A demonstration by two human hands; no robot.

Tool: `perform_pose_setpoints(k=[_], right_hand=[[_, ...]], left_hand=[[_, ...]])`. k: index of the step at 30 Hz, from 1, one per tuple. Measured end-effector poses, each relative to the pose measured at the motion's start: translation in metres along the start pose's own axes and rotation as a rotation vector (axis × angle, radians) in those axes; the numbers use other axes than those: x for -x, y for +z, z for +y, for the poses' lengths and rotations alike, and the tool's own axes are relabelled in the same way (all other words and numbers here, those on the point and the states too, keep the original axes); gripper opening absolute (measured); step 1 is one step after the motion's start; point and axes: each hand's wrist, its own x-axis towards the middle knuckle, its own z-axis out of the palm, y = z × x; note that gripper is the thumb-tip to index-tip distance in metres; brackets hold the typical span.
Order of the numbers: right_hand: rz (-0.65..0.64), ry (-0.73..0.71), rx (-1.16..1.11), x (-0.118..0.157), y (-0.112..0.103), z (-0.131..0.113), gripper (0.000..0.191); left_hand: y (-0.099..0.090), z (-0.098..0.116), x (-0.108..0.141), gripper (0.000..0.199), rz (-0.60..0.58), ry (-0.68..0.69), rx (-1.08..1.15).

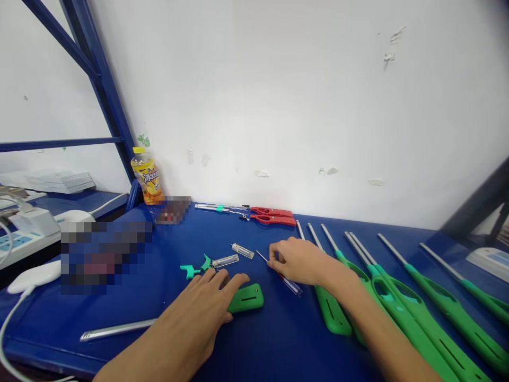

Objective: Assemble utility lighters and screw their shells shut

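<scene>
The green lighter (247, 298) is grasped by the left hand (201, 305), its butt jutting rightward from that grip, while the screwdriver (293, 287) is set slantwise under the right hand (296, 260), whether pinched cannot be told.

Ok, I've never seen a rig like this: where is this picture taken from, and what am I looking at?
There's no machine: these are a person's two bare hands, seen by one head-worn camera looking forward and down. On the blue table, the left hand holds a green lighter. The right hand is at a slim screwdriver; whether it grips it, I can't tell. Near them lie two clear capsules and teal pieces. Red handles lie by the wall, more green lighters at right.
</scene>
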Motion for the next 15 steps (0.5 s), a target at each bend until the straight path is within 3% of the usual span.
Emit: perform_pose_setpoints(k=[3, 8, 15], right_hand=[[0.046, -0.018, -0.007, 0.0, 0.0, 0.0, 0.028], [0.178, -0.086, -0.154, 0.005, -0.01, 0.0, 0.027], [0.222, -0.208, -0.346, 0.007, -0.011, -0.003, 0.02]], left_hand=[[0.007, -0.007, 0.002, 0.075, -0.018, 0.022, -0.006], [0.017, -0.018, 0.002, 0.071, 0.052, 0.104, 0.048], [0.017, -0.019, 0.006, 0.078, 0.038, 0.102, 0.068]])
